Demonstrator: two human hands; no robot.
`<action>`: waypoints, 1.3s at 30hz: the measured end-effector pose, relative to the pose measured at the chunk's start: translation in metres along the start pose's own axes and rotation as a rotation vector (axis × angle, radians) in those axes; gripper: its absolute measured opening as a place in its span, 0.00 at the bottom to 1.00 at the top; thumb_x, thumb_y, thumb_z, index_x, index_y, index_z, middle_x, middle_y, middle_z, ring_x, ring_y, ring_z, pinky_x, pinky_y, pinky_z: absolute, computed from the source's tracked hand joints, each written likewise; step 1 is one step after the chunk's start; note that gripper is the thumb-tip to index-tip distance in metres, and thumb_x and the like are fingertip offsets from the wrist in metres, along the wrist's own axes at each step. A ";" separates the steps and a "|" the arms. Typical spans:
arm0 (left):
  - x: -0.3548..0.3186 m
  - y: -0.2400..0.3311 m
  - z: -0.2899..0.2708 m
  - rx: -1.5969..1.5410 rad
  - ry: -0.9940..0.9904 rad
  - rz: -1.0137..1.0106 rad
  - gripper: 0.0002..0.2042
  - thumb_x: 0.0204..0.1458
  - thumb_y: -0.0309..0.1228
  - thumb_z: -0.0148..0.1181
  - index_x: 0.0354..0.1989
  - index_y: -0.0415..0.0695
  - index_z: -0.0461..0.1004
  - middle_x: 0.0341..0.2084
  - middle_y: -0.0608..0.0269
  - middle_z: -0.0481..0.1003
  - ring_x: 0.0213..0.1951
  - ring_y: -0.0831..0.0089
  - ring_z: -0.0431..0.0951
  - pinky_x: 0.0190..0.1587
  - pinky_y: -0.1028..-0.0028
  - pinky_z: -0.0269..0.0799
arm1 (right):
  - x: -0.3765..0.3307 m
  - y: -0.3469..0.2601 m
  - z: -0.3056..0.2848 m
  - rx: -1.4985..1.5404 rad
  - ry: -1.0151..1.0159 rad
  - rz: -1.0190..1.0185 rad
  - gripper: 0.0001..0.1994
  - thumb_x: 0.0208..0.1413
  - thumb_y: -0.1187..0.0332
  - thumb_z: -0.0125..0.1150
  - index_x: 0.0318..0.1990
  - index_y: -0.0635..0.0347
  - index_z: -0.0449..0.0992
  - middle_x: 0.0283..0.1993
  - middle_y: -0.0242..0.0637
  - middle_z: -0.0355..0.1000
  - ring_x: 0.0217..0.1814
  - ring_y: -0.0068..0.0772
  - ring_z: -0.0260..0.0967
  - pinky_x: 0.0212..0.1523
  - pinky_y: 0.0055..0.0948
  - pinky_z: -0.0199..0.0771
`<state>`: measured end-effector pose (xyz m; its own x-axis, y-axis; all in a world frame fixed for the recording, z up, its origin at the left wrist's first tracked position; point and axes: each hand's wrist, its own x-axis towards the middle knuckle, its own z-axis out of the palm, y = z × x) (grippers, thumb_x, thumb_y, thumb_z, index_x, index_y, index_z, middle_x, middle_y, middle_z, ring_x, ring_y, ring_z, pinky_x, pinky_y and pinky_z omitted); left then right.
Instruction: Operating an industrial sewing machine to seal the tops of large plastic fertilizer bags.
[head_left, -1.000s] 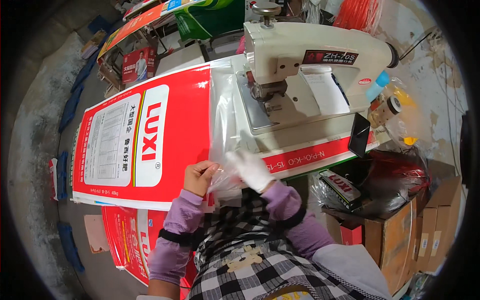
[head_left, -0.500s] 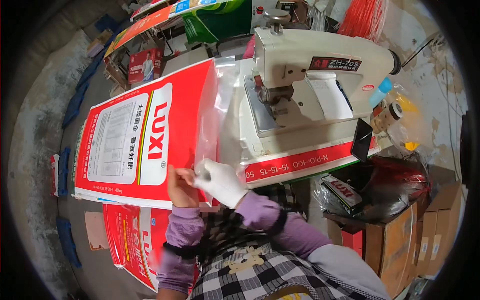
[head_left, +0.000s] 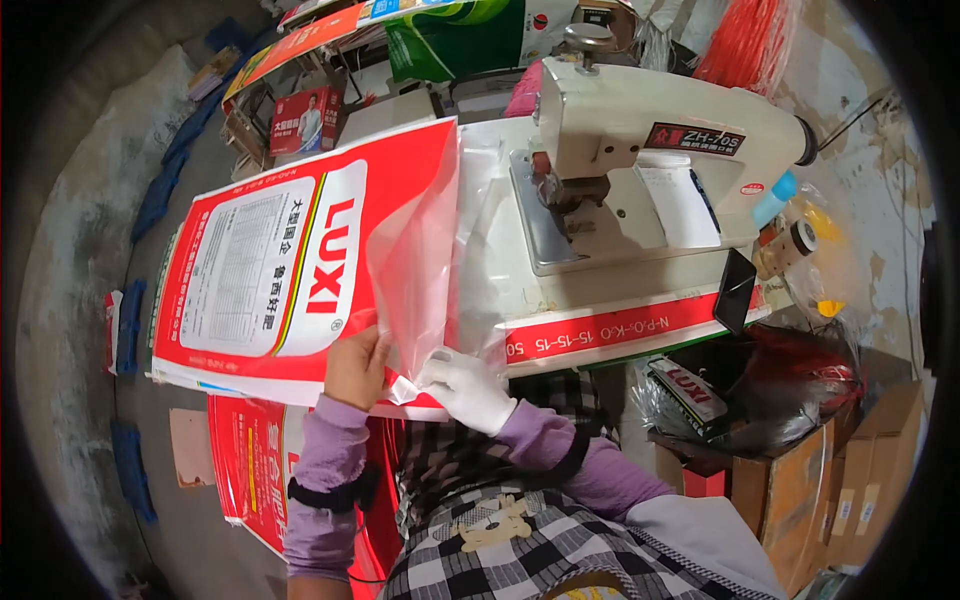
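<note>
A flat red and white woven sack (head_left: 300, 235) lies before me, its mouth edge turned to the right. Clear plastic liner (head_left: 425, 310) bulges out over that edge and lies loosely across part of the red print. At the sack's near corner, my bare left hand (head_left: 355, 368) grips it with the thumb on top; its other fingers are partly hidden. Just to the right, my right hand (head_left: 465, 390) in a white glove is closed on the liner's near edge. To the right of the sack stands a white sewing machine (head_left: 600, 150), which neither hand touches.
A black phone (head_left: 735, 290) rests on the machine table's near right edge. Beside it stands a thread spool (head_left: 785, 250). Below are a wrapped bundle (head_left: 690, 390) and cardboard boxes (head_left: 800, 490). Another red sack (head_left: 250, 470) is under the near left side.
My left hand has moved slightly left and down, away from the right hand's fingers. The liner has spread out over the sack's printed side. The whole view has shifted a little.
</note>
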<state>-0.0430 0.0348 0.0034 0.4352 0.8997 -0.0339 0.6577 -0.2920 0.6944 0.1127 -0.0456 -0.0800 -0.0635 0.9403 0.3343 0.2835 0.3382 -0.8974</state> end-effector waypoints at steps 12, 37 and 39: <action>-0.003 -0.043 0.016 -0.146 -0.231 -0.014 0.12 0.55 0.34 0.56 0.31 0.35 0.74 0.14 0.51 0.70 0.17 0.65 0.74 0.22 0.68 0.66 | -0.004 -0.020 0.012 -0.296 -0.115 -0.248 0.15 0.53 0.71 0.53 0.48 0.62 0.75 0.42 0.44 0.71 0.45 0.42 0.70 0.48 0.34 0.69; -0.224 -0.014 -0.096 0.541 0.335 -0.083 0.10 0.43 0.23 0.61 0.36 0.43 0.78 0.19 0.55 0.67 0.20 0.63 0.68 0.23 0.66 0.61 | 0.067 0.032 -0.071 -0.625 0.943 0.112 0.39 0.31 0.67 0.76 0.57 0.53 0.65 0.61 0.46 0.59 0.51 0.42 0.68 0.52 0.36 0.69; -0.221 -0.013 -0.099 0.546 0.398 -0.046 0.04 0.50 0.26 0.59 0.33 0.41 0.76 0.25 0.50 0.72 0.27 0.55 0.73 0.29 0.62 0.68 | 0.071 0.027 -0.078 -0.839 0.629 -0.073 0.25 0.40 0.69 0.69 0.50 0.52 0.71 0.51 0.41 0.69 0.47 0.42 0.70 0.49 0.37 0.69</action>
<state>-0.2090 -0.1281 0.0732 0.2087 0.9356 0.2848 0.9321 -0.2785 0.2318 0.1904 0.0270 -0.0577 0.3333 0.6481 0.6847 0.8863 0.0322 -0.4620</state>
